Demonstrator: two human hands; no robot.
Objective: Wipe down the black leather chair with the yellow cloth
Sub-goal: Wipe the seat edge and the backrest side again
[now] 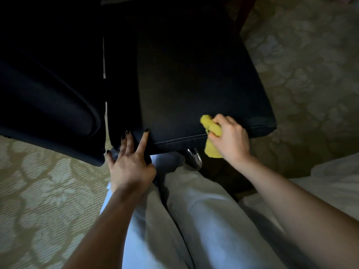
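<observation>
The cloth (210,127) lies bunched on the front seat edge of the chair (194,84), at the stitched seam, gripped by the right hand (231,136). The left hand (130,162), fingers spread straight, braces the seat's near corner. Probably best to flatten the cloth and run long, overlapping strokes along the seam.

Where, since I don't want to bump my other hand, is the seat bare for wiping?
The seat is bare behind the yellow cloth in the right hand, out to its far and right edges. Crowded: the front-left corner, where the left hand presses.
</observation>
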